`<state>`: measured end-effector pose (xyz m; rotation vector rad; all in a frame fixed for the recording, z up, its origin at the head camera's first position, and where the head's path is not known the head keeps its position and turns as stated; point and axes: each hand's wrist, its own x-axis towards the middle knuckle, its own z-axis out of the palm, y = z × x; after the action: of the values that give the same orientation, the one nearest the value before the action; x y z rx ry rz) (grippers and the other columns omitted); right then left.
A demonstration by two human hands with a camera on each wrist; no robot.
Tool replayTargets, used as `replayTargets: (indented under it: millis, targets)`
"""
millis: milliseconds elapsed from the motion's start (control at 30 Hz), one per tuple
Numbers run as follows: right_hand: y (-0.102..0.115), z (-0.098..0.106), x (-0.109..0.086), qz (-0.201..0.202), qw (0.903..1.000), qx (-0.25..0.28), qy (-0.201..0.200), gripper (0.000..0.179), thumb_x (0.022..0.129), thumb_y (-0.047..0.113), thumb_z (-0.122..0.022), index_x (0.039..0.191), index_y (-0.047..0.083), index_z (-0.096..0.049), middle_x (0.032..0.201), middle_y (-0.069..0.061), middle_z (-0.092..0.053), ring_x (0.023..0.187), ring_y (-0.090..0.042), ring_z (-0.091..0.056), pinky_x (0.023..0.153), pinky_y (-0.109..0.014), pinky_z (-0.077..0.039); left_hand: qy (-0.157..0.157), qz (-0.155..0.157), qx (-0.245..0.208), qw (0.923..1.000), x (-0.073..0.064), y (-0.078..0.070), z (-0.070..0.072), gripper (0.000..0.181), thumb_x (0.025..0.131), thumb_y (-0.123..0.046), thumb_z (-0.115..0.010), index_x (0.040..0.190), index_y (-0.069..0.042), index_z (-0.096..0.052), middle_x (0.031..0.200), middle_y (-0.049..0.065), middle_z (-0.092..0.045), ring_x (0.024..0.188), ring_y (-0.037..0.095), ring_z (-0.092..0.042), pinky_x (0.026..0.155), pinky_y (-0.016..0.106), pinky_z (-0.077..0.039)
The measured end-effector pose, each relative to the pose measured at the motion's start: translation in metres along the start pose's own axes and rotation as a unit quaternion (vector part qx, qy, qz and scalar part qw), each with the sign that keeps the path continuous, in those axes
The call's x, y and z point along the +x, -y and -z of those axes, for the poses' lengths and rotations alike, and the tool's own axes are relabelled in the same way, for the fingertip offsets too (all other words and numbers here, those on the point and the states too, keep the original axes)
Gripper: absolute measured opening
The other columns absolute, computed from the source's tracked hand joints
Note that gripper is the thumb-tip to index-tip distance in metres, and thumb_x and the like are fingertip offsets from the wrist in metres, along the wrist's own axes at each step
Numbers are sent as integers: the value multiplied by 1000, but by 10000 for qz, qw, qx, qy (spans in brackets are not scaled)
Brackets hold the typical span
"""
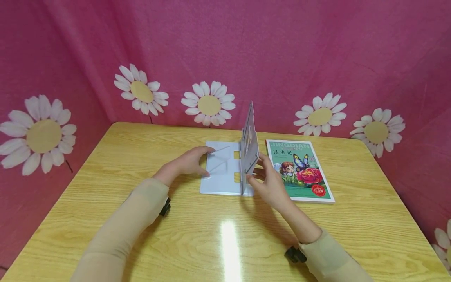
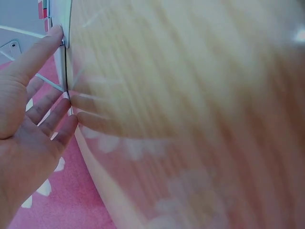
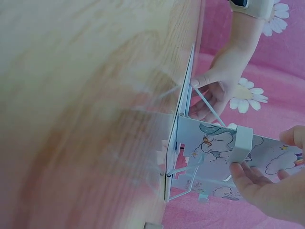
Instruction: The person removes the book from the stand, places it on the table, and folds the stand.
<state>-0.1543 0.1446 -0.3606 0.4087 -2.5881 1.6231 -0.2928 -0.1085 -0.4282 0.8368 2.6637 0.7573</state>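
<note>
A pale metal book stand lies partly unfolded on the table, its flat base (image 1: pixel 225 182) down and its panel (image 1: pixel 250 147) standing up steeply. Thin wire legs (image 1: pixel 219 165) slant over the base. My left hand (image 1: pixel 188 161) touches the base's left edge with thumb and fingers spread apart. On the other side, my right hand (image 1: pixel 270 184) holds the panel near its lower edge, thumb towards me and fingers behind. Cartoon unicorn print covers the panel face (image 3: pixel 217 143) in the right wrist view, where a white clip (image 3: pixel 242 143) sits by the right fingertips.
A green-covered children's book (image 1: pixel 299 168) lies flat just right of the stand, close behind my right hand. The wooden table (image 1: pixel 190 235) reflects a bright light strip. A pink curtain (image 1: pixel 267 51) with daisies hangs along the back and sides.
</note>
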Motion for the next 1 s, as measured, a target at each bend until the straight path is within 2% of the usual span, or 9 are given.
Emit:
replayTargets:
  millis: [200, 500, 1000]
  targets:
    - [1, 0, 0, -71, 10000, -30, 23, 60, 86, -4, -60, 139, -1, -31, 133, -29, -47, 112, -42, -56, 94, -51, -47, 159, 2, 236, 9996, 3, -4, 3, 84, 70, -29, -84, 140, -7, -43, 142, 10, -45, 133, 26, -37, 113, 39, -29]
    - [1, 0, 1, -14, 10000, 13, 1, 60, 86, -4, -60, 138, -1, -32, 131, -30, -48, 111, -42, -56, 93, -51, -48, 389, 262, 558, 9973, 5, -9, 6, 84, 70, -32, -83, 141, -13, -43, 145, 6, -42, 135, 26, -33, 114, 39, -27]
    - [0, 0, 0, 6, 10000, 84, 10, 61, 86, -5, -60, 139, -1, -31, 132, -30, -47, 111, -42, -57, 93, -52, -48, 677, 186, 1058, 9919, 6, -15, 10, 80, 74, -34, -81, 142, -13, -43, 145, 11, -39, 132, 27, -34, 112, 40, -30]
